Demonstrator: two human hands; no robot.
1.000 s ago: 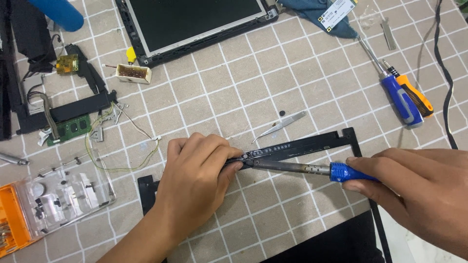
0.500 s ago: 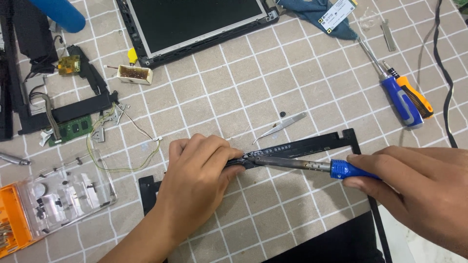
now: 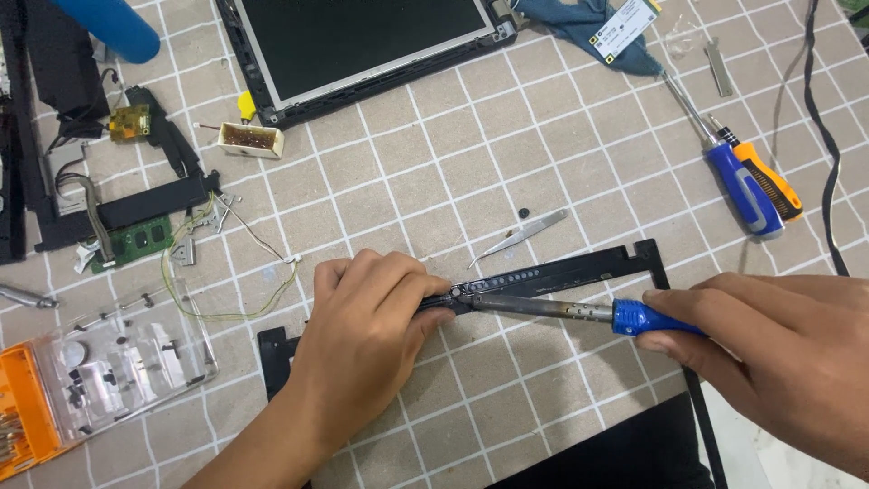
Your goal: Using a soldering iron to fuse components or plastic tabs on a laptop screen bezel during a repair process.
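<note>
Left hand (image 3: 362, 330) pressed down on black frame strip (image 3: 579, 270), gripping its end; right hand (image 3: 778, 358) wrapped around blue-handled soldering iron (image 3: 561, 311), tip touching strip; tweezers (image 3: 520, 235) just above strip.

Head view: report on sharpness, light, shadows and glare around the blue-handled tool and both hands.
Head view: sharp throughout, no motion blur on the left hand, right hand or blue-handled tool; light even and soft, with only faint shadows under the hands; a mild sheen on the tool's metal shaft; the dark screen panel shows no strong glare.
</note>
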